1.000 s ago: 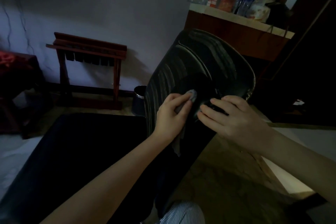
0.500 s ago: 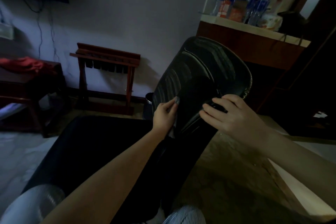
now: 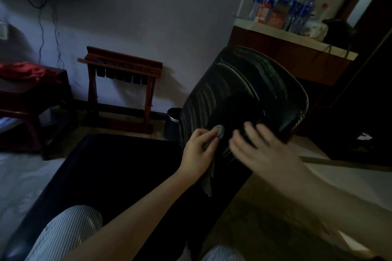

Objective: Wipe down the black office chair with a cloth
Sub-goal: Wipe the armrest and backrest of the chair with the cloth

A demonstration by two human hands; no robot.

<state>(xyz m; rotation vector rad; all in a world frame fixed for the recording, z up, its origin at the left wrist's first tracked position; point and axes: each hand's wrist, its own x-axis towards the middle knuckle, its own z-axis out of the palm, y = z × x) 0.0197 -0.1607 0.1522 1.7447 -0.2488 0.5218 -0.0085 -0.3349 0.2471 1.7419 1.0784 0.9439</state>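
The black office chair (image 3: 250,89) lies tipped toward me, its ribbed shell facing the camera in dim light. My left hand (image 3: 199,152) grips a grey cloth (image 3: 219,133) and presses it against the shell near the dark centre mount; a loose tail of the cloth hangs below my palm. My right hand (image 3: 258,146) rests on the chair just right of the cloth, fingers spread over the mount. The chair's base and wheels are hidden.
A dark cushion or seat (image 3: 101,174) spreads in front of my knees. A wooden luggage rack (image 3: 121,89) and a small bin (image 3: 172,123) stand by the wall. A counter (image 3: 297,40) with several water bottles is at the back right. A dark table (image 3: 31,91) holds red fabric.
My left hand has slid the cloth back to the right across the ribs toward the centre mount. My right hand has shifted slightly on the chair. The view has tilted a little.
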